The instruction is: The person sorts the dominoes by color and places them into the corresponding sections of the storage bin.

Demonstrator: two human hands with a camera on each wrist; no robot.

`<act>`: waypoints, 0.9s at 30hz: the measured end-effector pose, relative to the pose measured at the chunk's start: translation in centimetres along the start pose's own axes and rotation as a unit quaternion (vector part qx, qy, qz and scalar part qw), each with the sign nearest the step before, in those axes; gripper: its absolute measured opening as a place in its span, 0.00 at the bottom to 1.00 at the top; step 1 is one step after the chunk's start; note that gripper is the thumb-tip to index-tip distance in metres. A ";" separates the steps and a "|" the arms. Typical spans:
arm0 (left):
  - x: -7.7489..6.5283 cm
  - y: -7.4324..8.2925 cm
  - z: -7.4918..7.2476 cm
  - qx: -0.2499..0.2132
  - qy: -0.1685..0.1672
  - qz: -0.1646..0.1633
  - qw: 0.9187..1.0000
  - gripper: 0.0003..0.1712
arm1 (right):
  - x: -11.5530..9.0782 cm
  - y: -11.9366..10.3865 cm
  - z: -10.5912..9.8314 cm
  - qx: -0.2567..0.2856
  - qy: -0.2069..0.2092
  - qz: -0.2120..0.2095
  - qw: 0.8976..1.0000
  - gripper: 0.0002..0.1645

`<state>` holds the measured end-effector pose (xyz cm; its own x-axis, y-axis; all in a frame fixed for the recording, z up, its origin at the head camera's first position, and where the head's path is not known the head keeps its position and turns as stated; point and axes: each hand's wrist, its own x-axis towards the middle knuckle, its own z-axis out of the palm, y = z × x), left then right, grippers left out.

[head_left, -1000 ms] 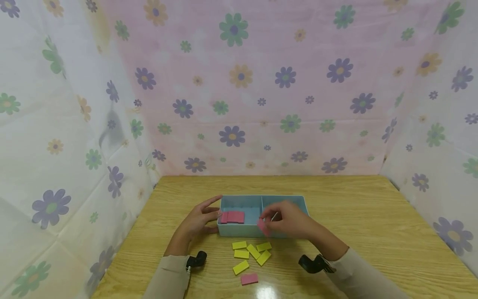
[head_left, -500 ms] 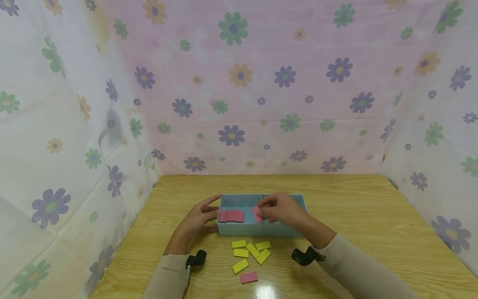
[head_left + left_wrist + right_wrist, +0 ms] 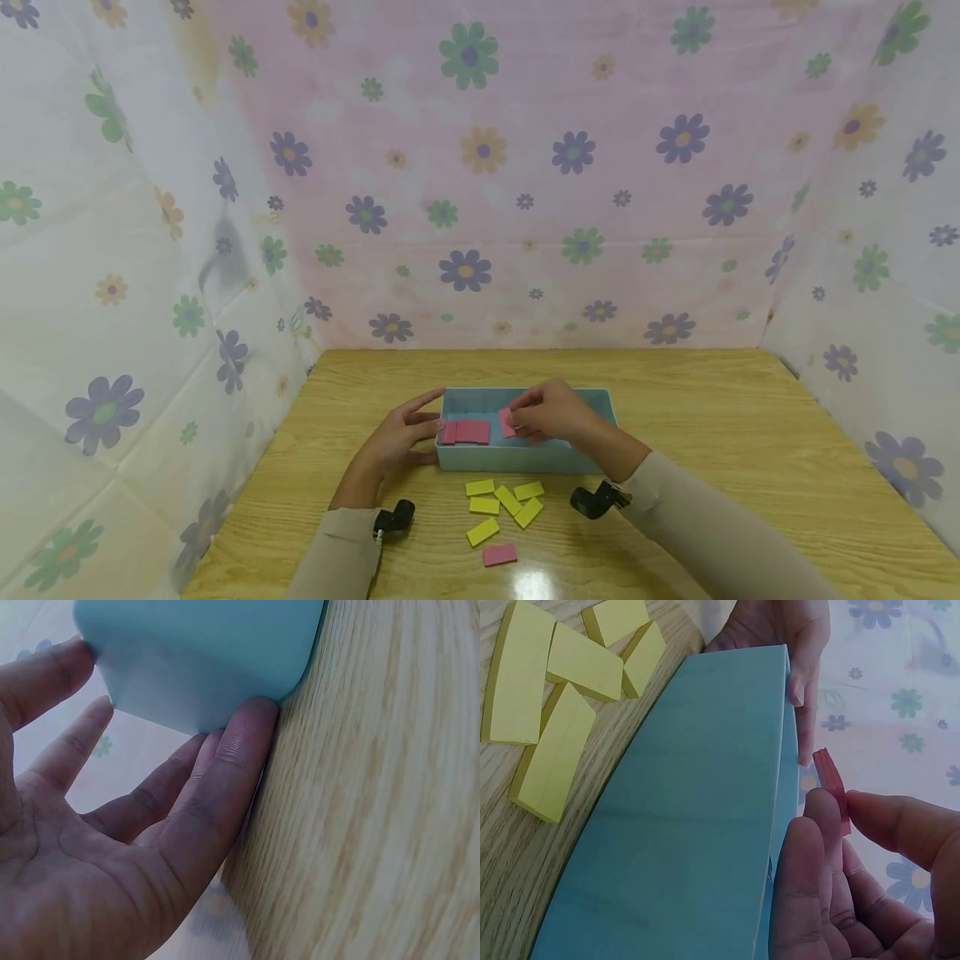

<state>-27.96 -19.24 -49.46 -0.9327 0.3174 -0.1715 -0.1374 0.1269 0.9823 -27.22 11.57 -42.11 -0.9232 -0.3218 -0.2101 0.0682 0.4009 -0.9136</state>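
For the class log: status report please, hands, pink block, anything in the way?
Left hand open, steadying blue tray. Right hand pinching pink block over tray's left compartment. Pink blocks already inside; nothing in the way.

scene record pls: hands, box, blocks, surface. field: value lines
left hand: open, fingers flat against the left end of the blue box
right hand: pinches one pink block above the box's left compartment
box: light blue, two compartments, stands on the wooden table
in box: pink blocks in a row, left compartment
on table, near side of box: five yellow blocks, loosely clustered; one loose pink block nearer still
backdrop: flowered cloth on three sides
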 end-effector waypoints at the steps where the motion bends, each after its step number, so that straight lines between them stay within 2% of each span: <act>1: 0.0 0.0 0.0 0.000 0.000 0.000 1.000 0.35 | 0.1 0.0 0.1 0.001 0.000 0.001 1.000 0.15; 11: 0.1 0.0 0.1 -0.001 0.006 -0.005 1.000 0.34 | 0.9 -0.2 0.4 0.002 0.011 0.013 1.000 0.12; 21: 0.2 0.1 0.2 -0.003 0.010 -0.009 1.000 0.35 | 1.7 -0.1 0.4 -0.006 0.017 0.004 1.000 0.08; 27: 0.1 0.1 0.2 -0.005 0.008 -0.011 1.000 0.36 | 2.2 -0.1 0.6 -0.016 0.024 0.007 1.000 0.09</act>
<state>-27.98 -19.02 -49.35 -0.9343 0.3001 -0.1926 -0.1621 0.1236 0.9790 -29.02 10.35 -42.72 -0.9392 -0.2756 -0.2047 0.0688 0.4331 -0.8987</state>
